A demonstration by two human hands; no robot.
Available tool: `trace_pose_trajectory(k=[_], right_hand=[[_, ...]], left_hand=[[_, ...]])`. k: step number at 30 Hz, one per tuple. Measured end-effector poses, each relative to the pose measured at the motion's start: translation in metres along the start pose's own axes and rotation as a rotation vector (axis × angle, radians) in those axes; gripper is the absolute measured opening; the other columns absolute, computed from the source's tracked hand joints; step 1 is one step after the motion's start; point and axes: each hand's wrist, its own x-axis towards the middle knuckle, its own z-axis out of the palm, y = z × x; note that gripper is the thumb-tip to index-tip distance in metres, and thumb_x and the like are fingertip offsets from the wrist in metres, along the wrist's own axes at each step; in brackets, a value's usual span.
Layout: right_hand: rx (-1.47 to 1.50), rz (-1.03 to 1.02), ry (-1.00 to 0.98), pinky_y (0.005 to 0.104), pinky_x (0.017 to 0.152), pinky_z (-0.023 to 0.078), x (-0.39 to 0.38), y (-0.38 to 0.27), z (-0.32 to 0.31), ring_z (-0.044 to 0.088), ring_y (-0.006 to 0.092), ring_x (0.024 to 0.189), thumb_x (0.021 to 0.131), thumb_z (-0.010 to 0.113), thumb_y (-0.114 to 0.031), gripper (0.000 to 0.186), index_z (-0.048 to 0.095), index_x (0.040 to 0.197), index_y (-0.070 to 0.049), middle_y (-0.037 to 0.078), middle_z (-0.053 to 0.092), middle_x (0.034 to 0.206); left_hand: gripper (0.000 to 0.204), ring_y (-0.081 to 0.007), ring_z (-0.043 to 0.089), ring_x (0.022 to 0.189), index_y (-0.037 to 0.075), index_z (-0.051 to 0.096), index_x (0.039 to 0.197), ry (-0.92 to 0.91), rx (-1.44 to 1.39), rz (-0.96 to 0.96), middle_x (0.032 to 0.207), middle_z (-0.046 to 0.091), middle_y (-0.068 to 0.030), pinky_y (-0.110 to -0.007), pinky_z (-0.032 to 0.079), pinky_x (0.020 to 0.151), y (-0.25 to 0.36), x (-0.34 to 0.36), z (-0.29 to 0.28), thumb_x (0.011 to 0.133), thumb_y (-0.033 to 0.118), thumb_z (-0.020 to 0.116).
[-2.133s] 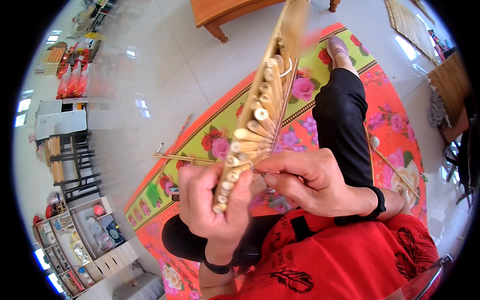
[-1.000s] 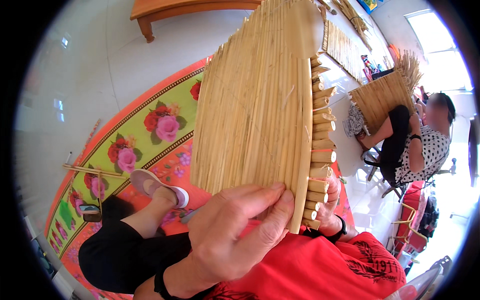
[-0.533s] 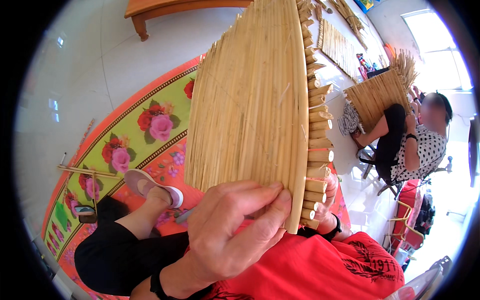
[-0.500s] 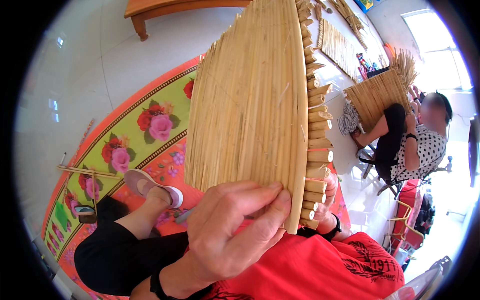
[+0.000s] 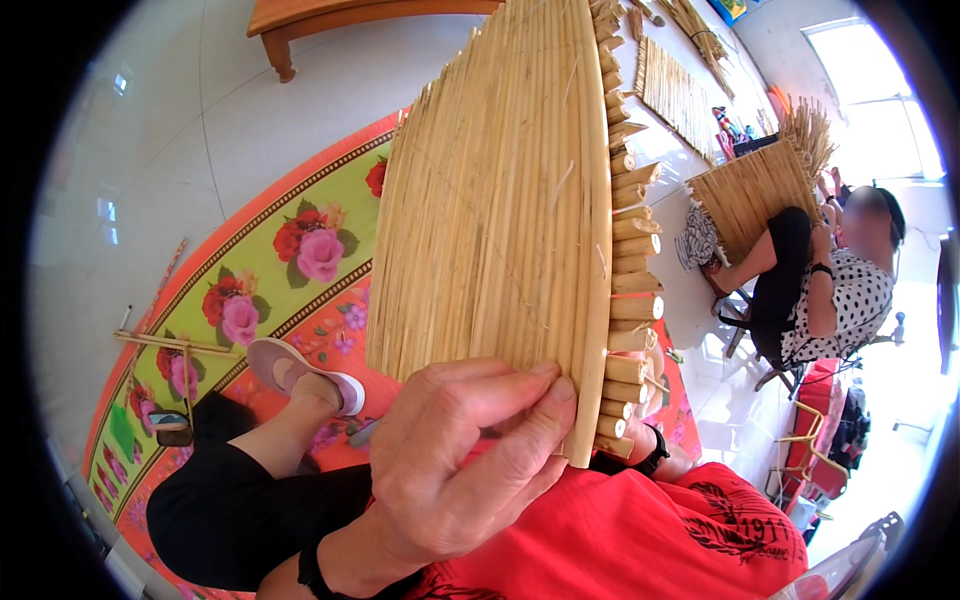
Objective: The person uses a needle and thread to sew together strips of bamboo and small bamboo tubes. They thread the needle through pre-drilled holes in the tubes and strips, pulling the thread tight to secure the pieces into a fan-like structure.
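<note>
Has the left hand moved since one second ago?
No: against the flowered rug, the left hand stays in almost the same place, at the reed mat.

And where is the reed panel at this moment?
In the head view, the reed panel fills the upper middle, right of the floral mat's green border, with the left hand at its lower end and the red shirt below.

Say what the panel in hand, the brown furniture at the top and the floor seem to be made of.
Panel: dried plant stalks, perhaps reed, smooth and faintly shiny; round cut ends jut out along its right side.
Brown furniture: probably varnished wood, judging by its orange-brown colour and shaped leg.
Floor: likely glazed or polished tile, from its reflections and thin seam.
</note>
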Motion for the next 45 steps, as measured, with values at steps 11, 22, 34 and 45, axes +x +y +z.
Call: trace_pose_trajectory(k=[11, 22, 34, 45], right_hand=[[-0.245, -0.022, 0.072, 0.0274, 0.075, 0.057, 0.003, 0.005, -0.006, 0.065, 0.0121, 0.089, 0.101, 0.052, 0.005, 0.016, 0.06, 0.112, -0.004, 0.009, 0.064, 0.111], [-0.135, -0.043, 0.078, 0.0298, 0.082, 0.056, 0.011, 0.008, -0.005, 0.064, 0.0138, 0.096, 0.1, 0.053, 0.005, 0.016, 0.061, 0.111, -0.004, 0.009, 0.064, 0.114], [-0.206, -0.086, 0.067, 0.0322, 0.086, 0.054, 0.016, 0.005, -0.001, 0.064, 0.0153, 0.098, 0.099, 0.055, 0.004, 0.014, 0.062, 0.109, -0.004, 0.009, 0.065, 0.113], [-0.309, -0.099, 0.004, 0.0283, 0.075, 0.055, 0.025, -0.003, 0.0, 0.064, 0.0124, 0.088, 0.1, 0.053, 0.005, 0.012, 0.062, 0.104, -0.003, 0.008, 0.067, 0.105]], left_hand=[[0.052, -0.0274, 0.065, 0.085, 0.001, 0.074, 0.108, -0.024, -0.009, -0.008, 0.104, 0.068, -0.0123, -0.035, 0.051, 0.068, -0.001, 0.0, -0.003, 0.058, 0.002, 0.087], [0.054, -0.0278, 0.065, 0.085, 0.0, 0.073, 0.109, 0.004, 0.0, -0.003, 0.104, 0.067, -0.0129, -0.035, 0.052, 0.068, -0.001, -0.001, -0.001, 0.057, -0.001, 0.087], [0.056, -0.0284, 0.065, 0.085, 0.0, 0.073, 0.11, -0.007, 0.003, -0.011, 0.104, 0.066, -0.0134, -0.036, 0.053, 0.068, 0.001, 0.002, -0.001, 0.056, -0.001, 0.087], [0.056, -0.0279, 0.065, 0.085, 0.0, 0.073, 0.112, 0.018, 0.005, 0.028, 0.104, 0.066, -0.0128, -0.035, 0.053, 0.067, -0.002, -0.002, 0.002, 0.058, 0.0, 0.087]])
